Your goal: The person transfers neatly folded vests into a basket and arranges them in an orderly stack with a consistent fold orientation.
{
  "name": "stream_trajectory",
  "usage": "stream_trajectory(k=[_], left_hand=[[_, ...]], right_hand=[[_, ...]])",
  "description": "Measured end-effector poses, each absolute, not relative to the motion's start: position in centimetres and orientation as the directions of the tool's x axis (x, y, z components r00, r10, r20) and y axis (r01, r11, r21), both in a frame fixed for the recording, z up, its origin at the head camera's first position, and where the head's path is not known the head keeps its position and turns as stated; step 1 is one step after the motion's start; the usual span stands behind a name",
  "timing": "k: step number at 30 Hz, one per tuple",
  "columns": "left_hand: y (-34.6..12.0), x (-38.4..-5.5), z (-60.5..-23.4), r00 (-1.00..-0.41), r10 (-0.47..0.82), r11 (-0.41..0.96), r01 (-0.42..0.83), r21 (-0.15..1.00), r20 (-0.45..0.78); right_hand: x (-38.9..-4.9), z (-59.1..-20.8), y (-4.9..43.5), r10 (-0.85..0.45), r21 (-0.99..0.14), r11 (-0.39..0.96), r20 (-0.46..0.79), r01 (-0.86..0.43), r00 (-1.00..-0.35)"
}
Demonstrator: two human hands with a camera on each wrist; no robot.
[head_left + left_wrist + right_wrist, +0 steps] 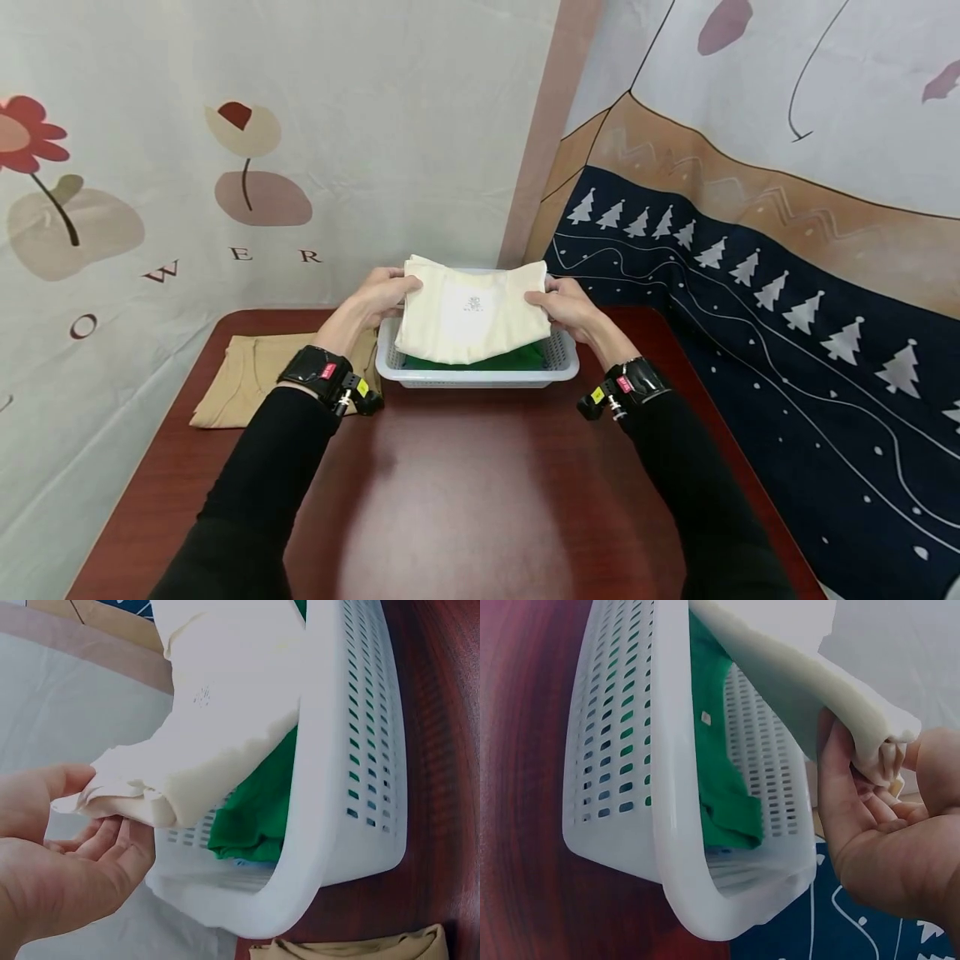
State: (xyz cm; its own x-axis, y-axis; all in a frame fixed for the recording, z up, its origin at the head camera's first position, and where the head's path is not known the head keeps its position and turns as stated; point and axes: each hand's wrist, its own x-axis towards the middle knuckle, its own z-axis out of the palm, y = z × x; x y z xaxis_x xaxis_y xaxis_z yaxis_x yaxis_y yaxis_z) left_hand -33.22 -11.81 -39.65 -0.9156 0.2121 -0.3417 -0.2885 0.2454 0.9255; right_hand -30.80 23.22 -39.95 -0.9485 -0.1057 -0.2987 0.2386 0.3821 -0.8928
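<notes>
A cream folded garment [474, 312] with a small dark print hangs between both hands, over a white plastic basket [480, 380]. My left hand [382, 293] pinches its left edge, thumb on top and fingers beneath, as the left wrist view shows. At the opposite edge my right hand [566, 304] grips the layered fold, its fingers under the cloth in the right wrist view. Inside the basket lies a folded green garment [724, 750] with a small white tag, partly covered by the cream one.
A tan folded garment [251, 375] lies on the table left of the basket, partly behind the left forearm. The reddish-brown table [457, 483] stretches toward me. Printed cloths [405, 125] hang behind and to the right.
</notes>
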Motion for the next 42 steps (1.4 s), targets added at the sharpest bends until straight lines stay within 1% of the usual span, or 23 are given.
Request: stream_trajectory(k=[3,6,11,15,16,17,20,22,23,24,25,26,30,33,36,40,41,42], left_hand=[[-11.4,-33.3,-40.1,-0.920,0.201,0.232,-0.289,0.929,-0.337],[-11.0,-33.3,-40.3,-0.932,0.168,0.253,-0.273,0.928,-0.320],[-10.4,-33.0,-40.8,-0.951,0.132,0.370,-0.214,0.904,-0.279],[-10.5,-33.3,-41.5,-0.967,0.113,0.458,-0.153,0.876,-0.228],[-10.9,-34.7,-43.3,-0.973,0.120,0.458,-0.120,0.881,-0.195],[-11.1,-35.8,-44.5,-0.979,0.107,0.490,-0.102,0.866,-0.175],[-11.4,-39.9,-48.7,-0.984,0.095,0.594,-0.064,0.802,-0.148],[-11.4,-42.7,-51.9,-0.991,0.075,0.672,-0.033,0.740,-0.112],[-11.0,-42.7,-51.6,-0.991,0.053,0.726,-0.047,0.687,-0.124],[-10.9,-42.9,-51.9,-0.991,0.049,0.749,-0.043,0.661,-0.121],[-10.8,-42.9,-52.1,-0.993,0.041,0.768,-0.037,0.640,-0.107],[-10.6,-42.1,-51.5,-0.994,0.039,0.775,-0.037,0.631,-0.106],[-9.3,-36.9,-46.7,-0.988,0.055,0.737,-0.057,0.673,-0.144],[-8.7,-34.1,-44.4,-0.987,0.066,0.732,-0.053,0.679,-0.149],[-8.2,-33.3,-43.9,-0.991,0.056,0.768,-0.035,0.639,-0.122],[-7.7,-33.5,-44.2,-0.995,0.042,0.809,-0.021,0.588,-0.093],[-7.7,-33.8,-44.4,-0.995,0.043,0.820,-0.016,0.572,-0.089],[-7.6,-33.8,-44.4,-0.995,0.050,0.830,-0.007,0.557,-0.087]], right_hand=[[-31.1,-40.4,23.2,-0.089,-0.882,0.401,-0.305,0.246,-0.948],[-31.6,-41.0,23.2,-0.080,-0.875,0.410,-0.317,0.258,-0.945],[-31.9,-41.7,23.0,-0.064,-0.860,0.428,-0.333,0.276,-0.941],[-31.9,-42.0,22.9,-0.044,-0.835,0.478,-0.332,0.272,-0.942],[-31.9,-42.1,22.9,-0.038,-0.825,0.499,-0.327,0.266,-0.944],[-31.9,-42.2,22.8,-0.033,-0.815,0.518,-0.322,0.260,-0.946],[-31.9,-42.4,22.8,-0.021,-0.788,0.566,-0.308,0.243,-0.951],[-31.8,-42.6,22.8,-0.018,-0.778,0.582,-0.304,0.237,-0.953],[-31.8,-42.6,22.8,-0.019,-0.776,0.585,-0.303,0.235,-0.953],[-31.7,-42.6,22.7,-0.019,-0.773,0.590,-0.303,0.234,-0.953],[-31.7,-42.6,22.7,-0.020,-0.768,0.596,-0.305,0.234,-0.952],[-31.7,-42.7,22.6,-0.019,-0.761,0.605,-0.308,0.235,-0.951],[-31.5,-42.8,22.3,-0.016,-0.727,0.648,-0.313,0.229,-0.950],[-31.6,-42.9,22.0,-0.007,-0.699,0.677,-0.317,0.228,-0.948],[-31.8,-43.1,21.9,0.002,-0.666,0.712,-0.314,0.222,-0.950],[-32.2,-43.2,21.7,0.002,-0.623,0.751,-0.330,0.219,-0.944],[-33.5,-45.0,22.7,-0.020,-0.632,0.749,-0.322,0.199,-0.947],[-33.7,-45.0,22.7,-0.017,-0.618,0.758,-0.337,0.208,-0.941]])
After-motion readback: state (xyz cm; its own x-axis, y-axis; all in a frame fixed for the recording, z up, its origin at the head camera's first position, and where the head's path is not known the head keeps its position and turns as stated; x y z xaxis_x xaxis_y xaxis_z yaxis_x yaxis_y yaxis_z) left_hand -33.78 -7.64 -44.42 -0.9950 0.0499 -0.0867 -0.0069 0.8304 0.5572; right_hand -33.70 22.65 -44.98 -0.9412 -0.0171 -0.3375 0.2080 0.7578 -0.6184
